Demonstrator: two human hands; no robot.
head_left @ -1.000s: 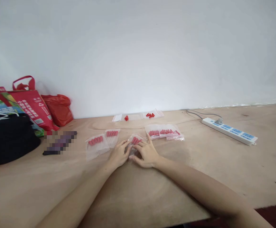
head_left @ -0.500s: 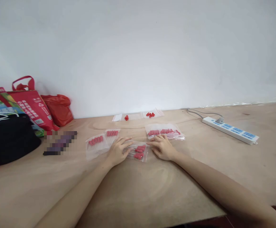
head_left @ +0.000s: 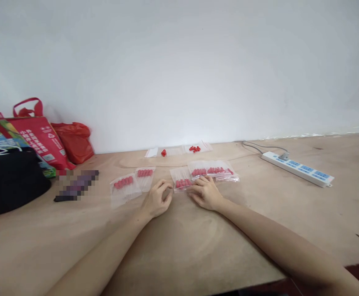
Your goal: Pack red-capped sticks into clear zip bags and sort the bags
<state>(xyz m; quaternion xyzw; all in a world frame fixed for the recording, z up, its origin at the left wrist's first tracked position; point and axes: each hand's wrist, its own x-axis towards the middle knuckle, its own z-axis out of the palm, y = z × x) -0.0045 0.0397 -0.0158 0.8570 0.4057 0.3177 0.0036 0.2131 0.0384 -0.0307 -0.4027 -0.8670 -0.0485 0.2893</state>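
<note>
A small clear zip bag (head_left: 181,174) with several red swab-like pieces in a row at its bottom is between my two hands. My left hand (head_left: 158,199) has its thumb and fingertips pinched together at the bag's lower left corner. My right hand (head_left: 207,194) grips the lower right corner, its curled fingers hiding part of the edge. Just behind my right hand lies a stack of similar filled bags (head_left: 213,166). Left of my left hand are two more bags with red pieces, a nearer bag (head_left: 124,191) and a farther bag (head_left: 145,176).
Near the wall lie flat clear bags (head_left: 175,151) with small red pieces (head_left: 194,149). A power strip (head_left: 296,167) with a plugged-in cable is at right. At left stand a red shopping bag (head_left: 43,137), a red plastic bag (head_left: 76,142), a black bag (head_left: 14,181) and a blurred-out dark object (head_left: 77,186).
The bag between my hands has turned so its red pieces now line up along the bottom, nearer the stack. My left hand has shifted to its lower corner with fingers drawn in.
</note>
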